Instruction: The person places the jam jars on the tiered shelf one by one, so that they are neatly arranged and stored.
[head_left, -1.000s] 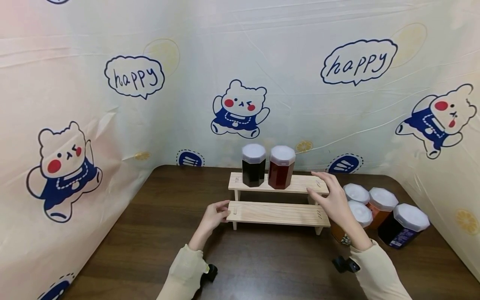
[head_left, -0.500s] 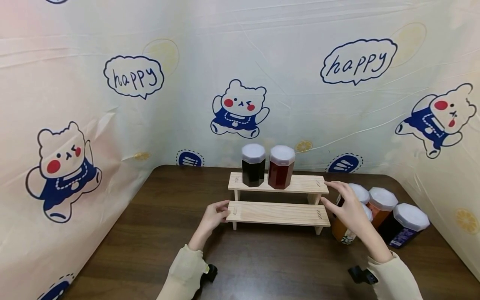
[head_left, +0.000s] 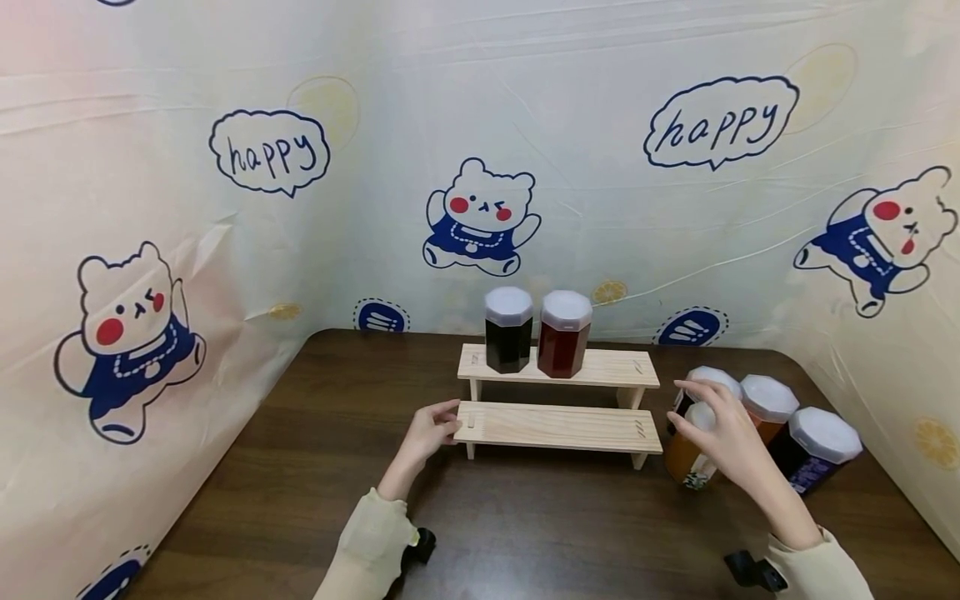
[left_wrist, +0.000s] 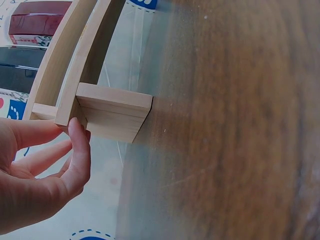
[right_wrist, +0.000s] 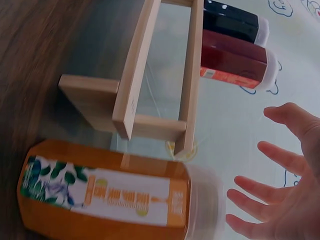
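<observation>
A two-step wooden rack (head_left: 558, 427) stands on the table. My left hand (head_left: 429, 432) pinches the left end of its lower step; the left wrist view shows thumb and finger (left_wrist: 80, 155) at the board's corner. On the upper step are a jar of dark liquid (head_left: 507, 346) and a jar of red liquid (head_left: 562, 350), both white-lidded. To the right of the rack my right hand (head_left: 716, 429) hovers over an orange jar (right_wrist: 105, 195), fingers spread and apart from its lid (right_wrist: 207, 205) in the right wrist view. Part of that jar is hidden by the hand in the head view.
Behind and right of my right hand stand more white-lidded jars: one at the back (head_left: 712, 379), an orange one (head_left: 767, 400) and a dark one (head_left: 821, 446) with a purple label. A printed curtain (head_left: 360, 208) surrounds the brown table (head_left: 315, 467).
My right hand has moved away from the rack's right end, rightward and toward me, to above the front orange jar. My left hand has stayed at the lower step.
</observation>
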